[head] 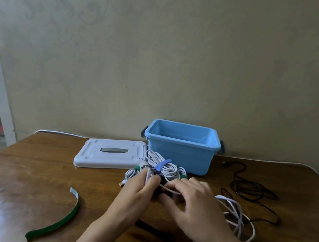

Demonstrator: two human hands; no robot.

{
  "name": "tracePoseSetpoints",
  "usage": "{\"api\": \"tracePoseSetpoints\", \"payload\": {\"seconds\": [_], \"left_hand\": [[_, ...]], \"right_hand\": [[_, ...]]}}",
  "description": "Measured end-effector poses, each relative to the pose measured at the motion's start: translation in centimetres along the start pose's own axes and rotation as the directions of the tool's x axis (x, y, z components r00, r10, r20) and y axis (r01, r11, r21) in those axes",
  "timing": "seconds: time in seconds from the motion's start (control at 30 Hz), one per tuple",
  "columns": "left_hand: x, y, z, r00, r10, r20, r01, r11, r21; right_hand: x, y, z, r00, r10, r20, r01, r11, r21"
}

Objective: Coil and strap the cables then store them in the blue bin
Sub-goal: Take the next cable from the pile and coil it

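Curved green hook-and-loop strap [57, 219] nearest — beyond it, left hand [137, 190] and right hand [194, 201] pinching coiled white cable [159, 171] before open blue plastic bin [182, 145].

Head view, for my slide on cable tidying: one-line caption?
Both hands work a white cable before the empty blue bin.

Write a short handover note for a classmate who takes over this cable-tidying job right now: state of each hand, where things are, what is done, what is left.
Left hand grips a white cable coil; right hand pinches the black strap at it.
Blue bin stands open at the table's back, nothing visible inside; its white lid lies to its left.
Done: a white bundle with a blue tie lies in front of the bin.
Left: finish this strap; coil the loose white cable and black cable on the right. A spare green strap lies front left. Then bin everything.
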State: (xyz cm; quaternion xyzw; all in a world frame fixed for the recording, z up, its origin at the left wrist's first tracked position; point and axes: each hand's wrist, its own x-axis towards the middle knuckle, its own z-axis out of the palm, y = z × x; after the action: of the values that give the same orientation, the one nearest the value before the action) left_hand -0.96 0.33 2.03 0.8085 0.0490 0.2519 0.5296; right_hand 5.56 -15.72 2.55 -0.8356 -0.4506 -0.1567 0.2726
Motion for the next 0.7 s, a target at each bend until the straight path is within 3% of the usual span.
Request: {"api": "tracePoseSetpoints", "payload": {"seconds": [0.13,0.27,0.43,0.57,0.7], "left_hand": [[0.8,-0.7,-1.5,0.991,-0.047,-0.128,0.037,0.996,-0.08],[0.6,-0.4,-1.2,0.99,-0.076,-0.121,0.054,0.983,-0.176],[0.3,-0.2,-0.5,0.996,-0.054,-0.072,0.04,0.982,-0.186],[0.3,-0.4,0.2,0.991,-0.128,-0.044,0.116,0.969,-0.219],[-0.1,0.3,0.8,0.994,-0.08,-0.071,0.061,0.97,-0.234]], "right_hand": [[0.2,1.0,-1.2,0.992,0.083,-0.094,-0.093,0.99,-0.104],[0.0,0.6,-1.1,0.995,0.102,0.017,-0.102,0.994,0.036],[-0.1,-0.6,-0.3,0.99,0.061,0.129,-0.05,0.995,-0.086],[-0.3,-1.0,0.4,0.984,0.047,0.173,-0.032,0.995,-0.093],[-0.4,-1.5,0.8,0.973,0.054,0.226,-0.046,0.998,-0.038]]}}
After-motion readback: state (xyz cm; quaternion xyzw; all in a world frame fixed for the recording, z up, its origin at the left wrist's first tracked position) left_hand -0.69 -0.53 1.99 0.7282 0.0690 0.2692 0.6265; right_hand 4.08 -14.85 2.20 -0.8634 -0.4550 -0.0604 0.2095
